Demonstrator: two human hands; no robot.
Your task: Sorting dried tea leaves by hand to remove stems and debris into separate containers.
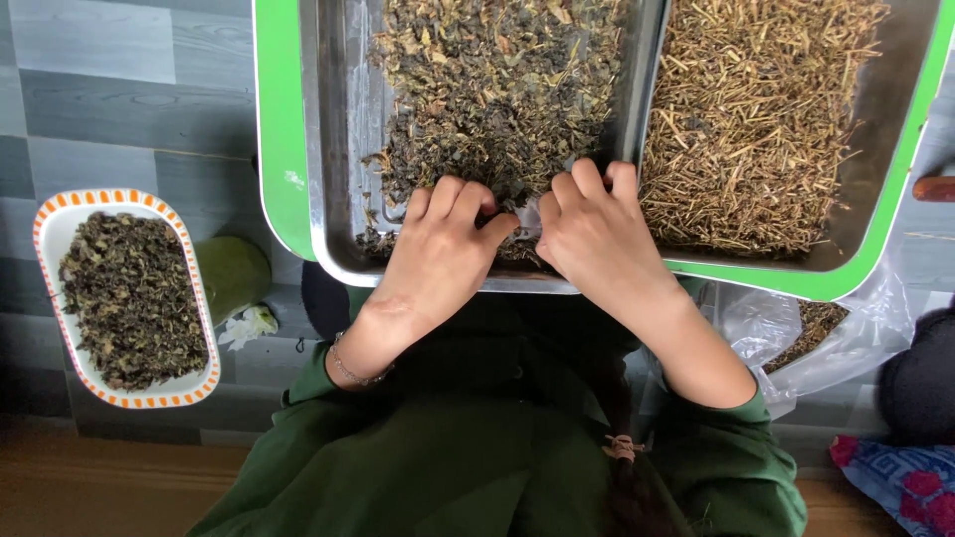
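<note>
Two metal trays rest side by side on a green tray [282, 149]. The left metal tray [338, 129] holds dark dried leaves [497, 89]. The right metal tray [895, 129] holds pale dried stems [756, 119]. My left hand [443, 244] lies at the near edge of the left tray, fingers curled into the leaves. My right hand [592, 229] is beside it, fingertips down in the same leaves near the divide between the trays. Whether either hand pinches anything is hidden.
On the floor at left stands a white oblong dish [60, 224] with an orange-patterned rim, filled with dark leaves. A green object [234, 273] lies beside it. A clear plastic bag [846, 333] with stems sits at the right. My green sleeves fill the foreground.
</note>
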